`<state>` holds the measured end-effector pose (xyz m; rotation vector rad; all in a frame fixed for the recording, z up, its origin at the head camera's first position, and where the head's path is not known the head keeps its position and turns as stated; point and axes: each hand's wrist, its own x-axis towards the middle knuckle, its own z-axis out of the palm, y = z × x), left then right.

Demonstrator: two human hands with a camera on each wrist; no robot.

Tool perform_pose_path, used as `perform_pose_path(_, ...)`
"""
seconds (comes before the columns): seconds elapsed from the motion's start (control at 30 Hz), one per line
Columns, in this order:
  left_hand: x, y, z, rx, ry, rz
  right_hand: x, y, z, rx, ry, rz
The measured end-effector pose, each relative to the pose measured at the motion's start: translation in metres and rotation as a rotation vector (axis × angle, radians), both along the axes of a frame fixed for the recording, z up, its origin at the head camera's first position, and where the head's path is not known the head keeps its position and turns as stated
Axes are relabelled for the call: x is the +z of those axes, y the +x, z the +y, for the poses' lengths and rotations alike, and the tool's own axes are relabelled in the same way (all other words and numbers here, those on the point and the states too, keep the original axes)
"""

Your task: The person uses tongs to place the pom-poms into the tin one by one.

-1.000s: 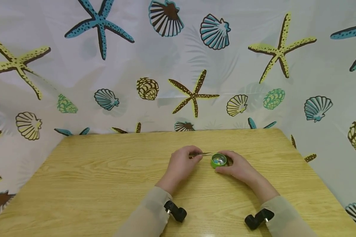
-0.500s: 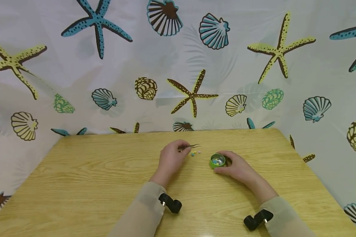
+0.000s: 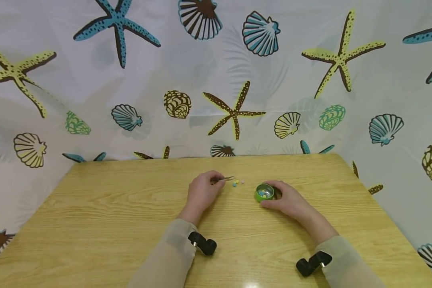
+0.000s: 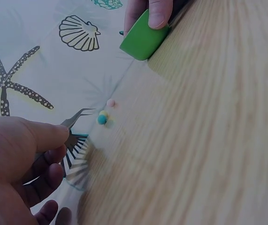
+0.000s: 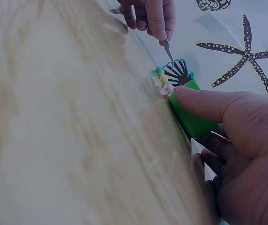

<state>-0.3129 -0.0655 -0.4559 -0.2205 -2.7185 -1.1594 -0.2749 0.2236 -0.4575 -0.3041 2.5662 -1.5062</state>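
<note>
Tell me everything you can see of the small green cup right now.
The green cup is a small round, shallow, open-topped container, bright green outside and seemingly plastic, with a pale shiny inside. It stands upright on the wooden table, right of centre. Several small coloured beads lie inside it. The right hand holds it, thumb pressed on its side wall. Three loose beads lie apart from it on the table, to its left.

makeshift recording booth: wooden table (image 3: 129,224), seashell-print curtain (image 3: 93,88) backdrop
</note>
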Motion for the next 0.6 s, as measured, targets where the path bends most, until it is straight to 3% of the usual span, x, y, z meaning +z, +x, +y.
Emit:
perform_pose_path(0.27,-0.001,0.0005,-0.0038,-0.004,-0.023,-0.023,-0.0021,-0.003,0.0004,0.002,0.004,0.012)
perform_pose_path(0.6,-0.0024,0.0038,-0.003,-0.011,-0.046,0.001,-0.001,-0.0007,0.0003,-0.009,0.014,-0.001)
